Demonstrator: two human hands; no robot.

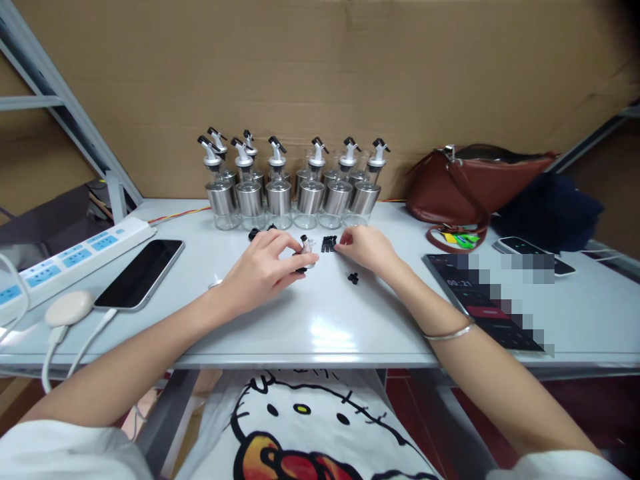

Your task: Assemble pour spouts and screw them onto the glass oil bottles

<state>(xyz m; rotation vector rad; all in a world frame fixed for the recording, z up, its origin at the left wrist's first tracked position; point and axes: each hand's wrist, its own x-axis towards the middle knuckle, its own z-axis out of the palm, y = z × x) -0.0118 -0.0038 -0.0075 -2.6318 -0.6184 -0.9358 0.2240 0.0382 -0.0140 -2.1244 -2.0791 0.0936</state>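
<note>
- The left hand (265, 265) holds a small spout top (307, 244) between thumb and fingers, just above the middle of the tabletop (295, 320).
- The right hand (367, 248) has its thumb and fingertips drawn together beside a small group of black pieces (327, 244); whether it grips one cannot be told.
- These pieces lie between the two hands.
- A black cluster (353, 278) sits on the tabletop, nearer the person than the right hand.
- More black parts (253, 234) lie behind the left hand.
- Beyond the hands stand glass-and-metal bottles (279, 199) in rows, many topped with silver-and-black spouts (277, 152).
- A phone (143, 275) lies to the left, a brown bag (463, 187) to the right.
</note>
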